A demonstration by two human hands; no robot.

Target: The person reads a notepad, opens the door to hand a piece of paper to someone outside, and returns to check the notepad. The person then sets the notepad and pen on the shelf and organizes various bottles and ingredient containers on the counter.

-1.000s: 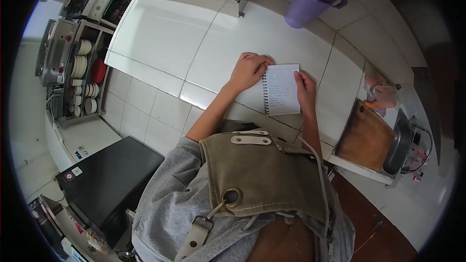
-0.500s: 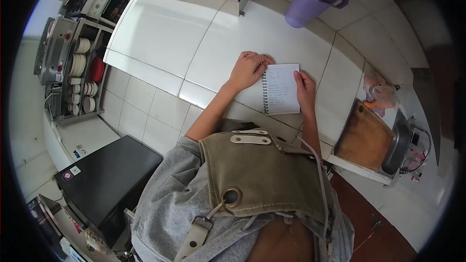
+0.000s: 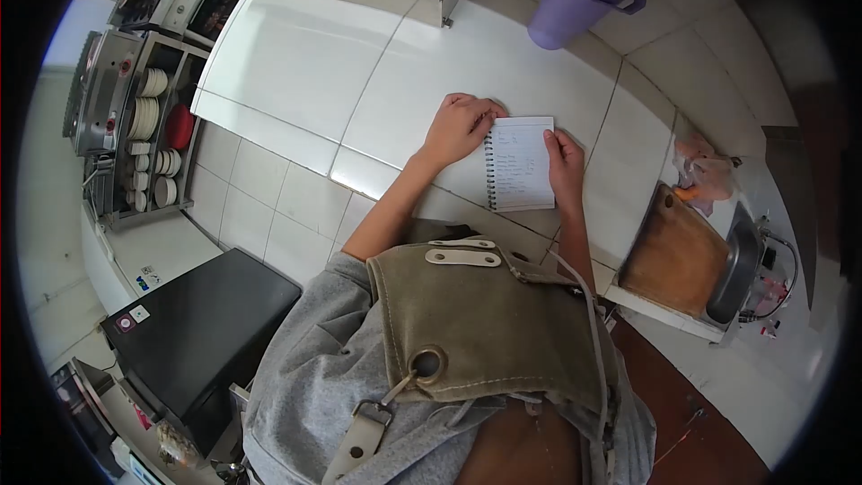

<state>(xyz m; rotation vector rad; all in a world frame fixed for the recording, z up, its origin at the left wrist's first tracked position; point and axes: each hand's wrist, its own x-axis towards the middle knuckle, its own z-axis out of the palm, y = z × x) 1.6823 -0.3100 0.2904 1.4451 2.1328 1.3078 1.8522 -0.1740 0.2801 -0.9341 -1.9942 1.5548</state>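
Note:
A small spiral notebook (image 3: 523,171) with handwritten lines on its page is in front of me above the white tiled counter (image 3: 395,99). My right hand (image 3: 566,166) grips its right edge, the thumb on top of the page and the other fingers mostly hidden beneath. At the upper left corner, by the wire spiral, my left hand (image 3: 462,128) is closed with curled fingers against the notebook. I wear an olive apron (image 3: 494,323) over a grey shirt.
A purple tumbler (image 3: 575,4) stands at the counter's back. To the right are a wooden cutting board (image 3: 675,256), a sink (image 3: 738,269) and a plastic bag (image 3: 705,171). A dish rack (image 3: 148,139) and a black-topped appliance (image 3: 202,332) are at the left.

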